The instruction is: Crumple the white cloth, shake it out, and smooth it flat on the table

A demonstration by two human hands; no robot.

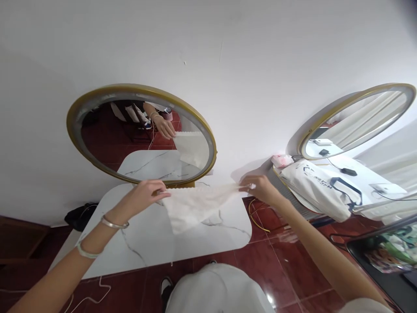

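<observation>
White cloth [192, 208] hung opened out above the table [140, 248], not folded; left hand [151, 193] and right hand [259, 190] pinched its upper corners, fingertips closed.

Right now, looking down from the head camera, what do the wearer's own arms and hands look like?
Both are bare hands, without gloves. Above the left hand sit a silver-coloured bangle and a pale greenish one. The right hand has a bare forearm, with a white sleeve edge near the elbow.
</observation>
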